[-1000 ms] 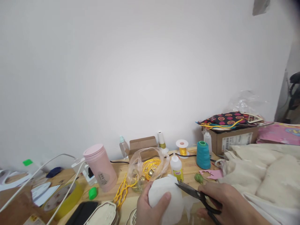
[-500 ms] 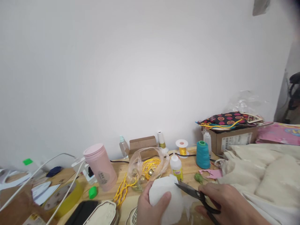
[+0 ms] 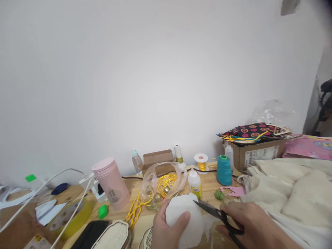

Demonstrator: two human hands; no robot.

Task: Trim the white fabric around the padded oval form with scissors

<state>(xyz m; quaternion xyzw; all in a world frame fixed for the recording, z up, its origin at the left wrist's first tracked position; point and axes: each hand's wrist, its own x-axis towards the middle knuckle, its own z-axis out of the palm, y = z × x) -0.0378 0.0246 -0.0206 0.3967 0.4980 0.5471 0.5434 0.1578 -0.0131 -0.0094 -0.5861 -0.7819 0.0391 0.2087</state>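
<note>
My left hand (image 3: 166, 231) grips a white cut-out sheet (image 3: 184, 221) at the bottom middle, thumb pressed on its front. My right hand (image 3: 252, 226) is closed on black scissors (image 3: 219, 217). Their blades point left and meet the sheet's right edge. Both hands hover over the wooden table (image 3: 210, 186). A small white glue bottle (image 3: 195, 184) stands just behind the sheet.
A pink tumbler (image 3: 111, 184), a plastic bag of yellow cord and bells (image 3: 162, 185), a teal thread cone (image 3: 224, 170) and a gold ribbon spool (image 3: 201, 162) stand behind. A cardboard box (image 3: 255, 152) and cream fabric (image 3: 295, 193) lie at right. White cables (image 3: 52, 204) and yellow tape (image 3: 70, 218) lie left.
The hands, sheet and scissors hold almost the same pose. The view has shifted slightly, nothing else moved.
</note>
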